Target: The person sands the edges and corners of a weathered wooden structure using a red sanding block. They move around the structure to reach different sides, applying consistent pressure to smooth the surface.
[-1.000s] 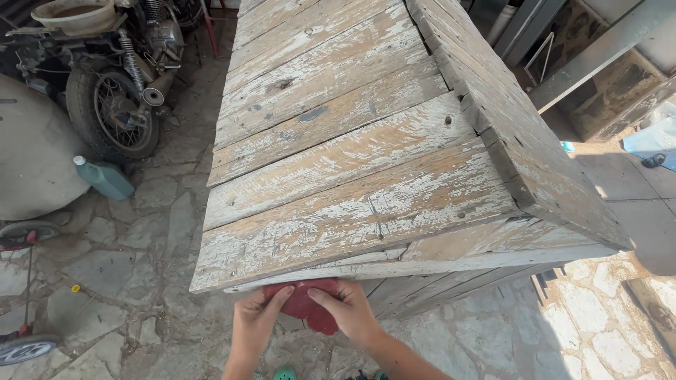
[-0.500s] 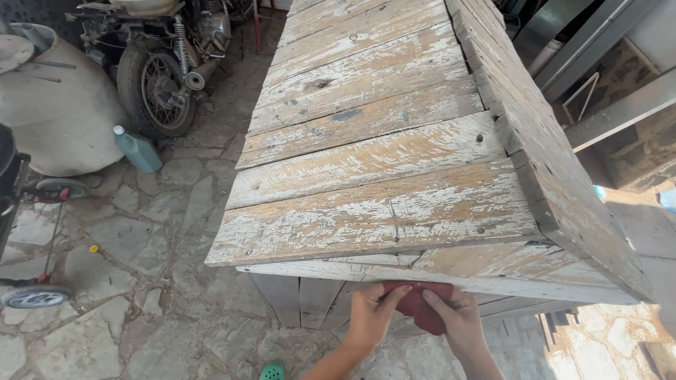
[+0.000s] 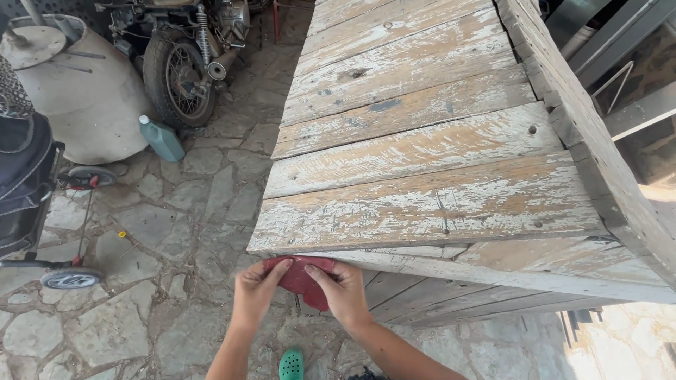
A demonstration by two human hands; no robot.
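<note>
Both hands, left hand (image 3: pixel 257 290) and right hand (image 3: pixel 345 292), fingers flat, pinning red sanding sheet (image 3: pixel 301 276) against wooden crate (image 3: pixel 429 204) edge.

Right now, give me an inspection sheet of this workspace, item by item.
Surface: weathered plank structure, white paint flaking, bare wood showing.
Job's things: dark red pad pressed against the near lower edge.
Clutter: green bottle on stone paving; green shoe below.
Grippers: left hand and right hand, fingers on the pad.
Cables: nothing seen.
Surroundings: motorcycle, pale tank, stroller.
</note>
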